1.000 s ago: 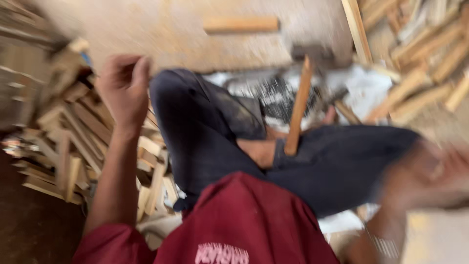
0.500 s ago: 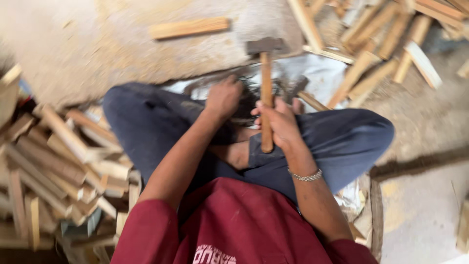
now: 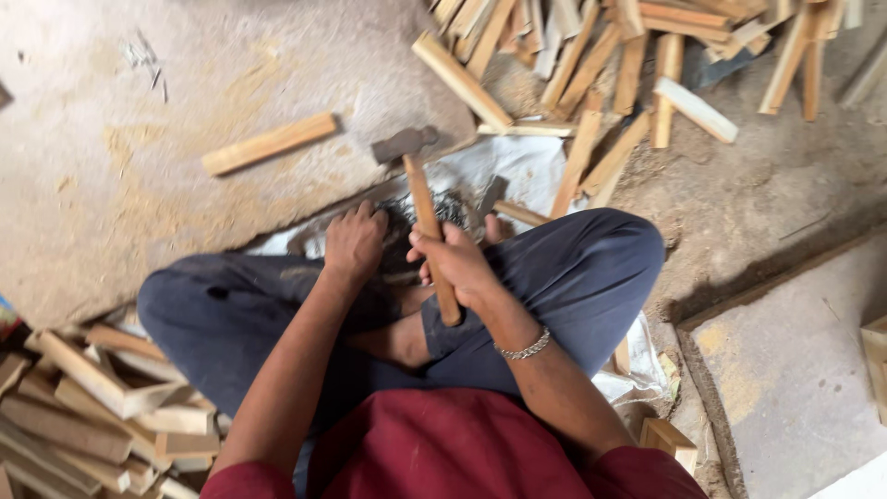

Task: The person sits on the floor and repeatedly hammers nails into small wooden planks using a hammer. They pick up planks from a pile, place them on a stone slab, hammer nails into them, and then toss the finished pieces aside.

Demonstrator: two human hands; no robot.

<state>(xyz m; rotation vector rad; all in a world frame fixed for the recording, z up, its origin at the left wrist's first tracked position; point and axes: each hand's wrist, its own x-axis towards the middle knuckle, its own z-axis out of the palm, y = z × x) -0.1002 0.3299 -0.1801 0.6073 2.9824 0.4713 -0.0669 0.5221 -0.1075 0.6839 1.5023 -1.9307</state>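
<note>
I sit cross-legged on the floor in dark trousers. My right hand (image 3: 459, 265) grips the wooden handle of a hammer (image 3: 420, 199), whose metal head (image 3: 403, 143) points away from me over the stone slab (image 3: 139, 166). My left hand (image 3: 354, 242) reaches down into a dark pile of small metal pieces (image 3: 434, 211) lying on a white sheet (image 3: 517, 166) in front of my legs. Its fingers are curled in the pile; what they hold is hidden.
One wooden block (image 3: 268, 143) lies alone on the slab. Heaps of short wooden sticks lie at the upper right (image 3: 628, 55) and lower left (image 3: 83, 407). A second hammer-like tool (image 3: 490, 196) rests beside the pile. A concrete edge (image 3: 785, 360) lies to my right.
My left hand swung from raised over the left wood heap to the metal pile. My right hand took hold of the hammer handle. The view has shifted left and steadied.
</note>
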